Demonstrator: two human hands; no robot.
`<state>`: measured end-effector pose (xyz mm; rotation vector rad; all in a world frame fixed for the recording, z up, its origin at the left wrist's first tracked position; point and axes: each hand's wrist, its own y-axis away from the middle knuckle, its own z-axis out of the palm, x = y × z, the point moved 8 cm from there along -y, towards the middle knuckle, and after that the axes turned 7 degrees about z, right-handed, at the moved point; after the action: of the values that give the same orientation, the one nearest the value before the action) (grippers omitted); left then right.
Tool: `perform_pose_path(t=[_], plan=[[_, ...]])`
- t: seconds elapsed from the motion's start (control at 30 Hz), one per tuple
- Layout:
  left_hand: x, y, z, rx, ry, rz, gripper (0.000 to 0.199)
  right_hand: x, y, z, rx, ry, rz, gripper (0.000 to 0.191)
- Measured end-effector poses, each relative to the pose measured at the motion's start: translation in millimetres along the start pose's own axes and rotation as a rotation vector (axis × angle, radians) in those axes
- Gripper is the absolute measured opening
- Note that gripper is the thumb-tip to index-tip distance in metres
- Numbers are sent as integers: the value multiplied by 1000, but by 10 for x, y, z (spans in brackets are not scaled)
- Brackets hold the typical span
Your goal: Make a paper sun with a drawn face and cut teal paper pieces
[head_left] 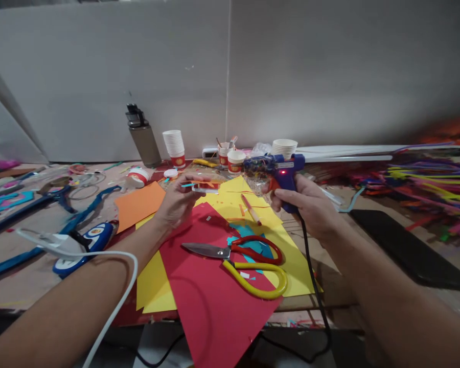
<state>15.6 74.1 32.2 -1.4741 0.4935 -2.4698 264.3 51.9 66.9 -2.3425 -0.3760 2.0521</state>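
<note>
My right hand [302, 202] grips a blue glue gun [285, 176] with a small red light; its nozzle end points left and a black cord hangs from the handle. My left hand [182, 202] pinches a small flat piece [205, 188] with white, red, orange and blue parts. Below both hands, scissors [218, 251] with one red and one yellow handle lie with blades apart on red paper [210, 306]. Under them are yellow sheets [297, 260] and blue paper scraps [258, 249]. An orange-pink pen [251, 209] rests on the yellow paper.
Stacked paper cups [174, 148], a bottle [144, 140] and a cup of tools [225, 155] stand by the grey wall. Orange paper [140, 204] and a white cable [132, 276] are left. A black phone-like slab [410, 250] and colourful strands [440, 189] are right.
</note>
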Motion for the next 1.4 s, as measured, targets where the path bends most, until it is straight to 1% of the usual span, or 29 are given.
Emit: perform_pose_path(t=[0.1, 0.2, 0.4, 0.6, 0.77, 0.97, 1.2, 1.4], plan=[[135, -1, 32, -12, -58, 63, 34, 18, 44, 32, -58, 27, 8, 19], [211, 4, 50, -7, -102, 99, 35, 57, 66, 38, -89, 42, 22, 20], [205, -12, 44, -106, -153, 163, 29, 103, 72, 49, -129, 30, 28, 24], [180, -31, 31, -193, -171, 219, 24, 101, 79, 64, -157, 31, 25, 22], [183, -8, 63, -218, -170, 188, 25, 91, 87, 79, -177, 34, 26, 20], [177, -4, 69, -212, -160, 160, 27, 109, 78, 78, -187, 42, 30, 21], [172, -1, 75, -234, -149, 187, 26, 110, 86, 73, -165, 91, 47, 24], [173, -7, 54, -216, -180, 179, 28, 85, 89, 70, -135, 116, 56, 26]])
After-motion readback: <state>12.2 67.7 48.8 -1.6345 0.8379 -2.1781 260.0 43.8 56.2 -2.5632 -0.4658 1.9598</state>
